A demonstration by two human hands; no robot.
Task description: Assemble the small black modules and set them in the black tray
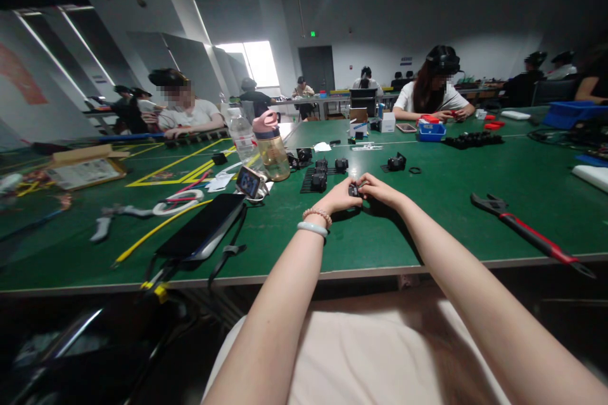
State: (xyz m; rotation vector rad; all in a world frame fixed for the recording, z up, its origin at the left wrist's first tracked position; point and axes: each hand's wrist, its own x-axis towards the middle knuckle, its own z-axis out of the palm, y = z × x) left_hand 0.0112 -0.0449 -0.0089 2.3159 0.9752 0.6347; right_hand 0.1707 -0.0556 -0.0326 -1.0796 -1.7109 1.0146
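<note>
Both my hands meet over the green table (456,221), closed around a small black plastic part (354,190). My left hand (341,195) grips it from the left, with a bead bracelet and a pale bangle on that wrist. From the right, the fingers of my right hand (375,188) pinch its other side. Its exact kind is too small to tell. Just beyond my left hand sit several black parts (319,178) with thin comb-like strips. Another black part (395,162) lies beyond my right hand, beside a small black ring (415,170).
Red-handled adjustable wrench (527,231) lies right. At left are a black phone-like device (202,228), a yellow cable (161,231), a small display (249,183) and a pink-lidded bottle (272,149). Across the table, people work near a blue bin (431,132).
</note>
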